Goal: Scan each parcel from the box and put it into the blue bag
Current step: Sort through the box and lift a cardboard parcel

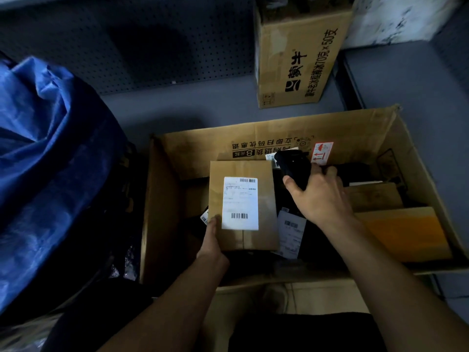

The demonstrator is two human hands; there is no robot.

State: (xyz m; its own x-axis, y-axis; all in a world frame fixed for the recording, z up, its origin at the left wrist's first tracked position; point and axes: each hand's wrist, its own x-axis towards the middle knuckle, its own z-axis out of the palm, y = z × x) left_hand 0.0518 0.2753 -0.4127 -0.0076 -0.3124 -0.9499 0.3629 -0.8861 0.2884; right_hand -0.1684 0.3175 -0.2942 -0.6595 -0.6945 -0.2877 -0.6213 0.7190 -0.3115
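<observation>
Both forearms reached forward from the bottom of my view into the big open cardboard box on the floor. My left hand was closed on a small brown parcel, thumb pressed on its top face near the lower left corner of the white shipping label, the other fingers hidden underneath. I held the parcel roughly level over the left half of the box, label facing up, with one barcode near the label's top edge and another near its bottom.

My right hand was wrapped around a black handheld scanner, thumb along its left side and fingers curled over the right. The scanner sat just beside the parcel's upper right corner, over the middle of the box; whether its head was aimed at the label I could not tell.

Under the hands the box held a dim jumble: dark packages, a white label lying face up just right of the held parcel, and flat brown and orange parcels stacked against the right wall.

To the left of the box, close against its side, the blue bag stood crumpled. Behind the box, against a perforated panel, stood a taller printed carton.
</observation>
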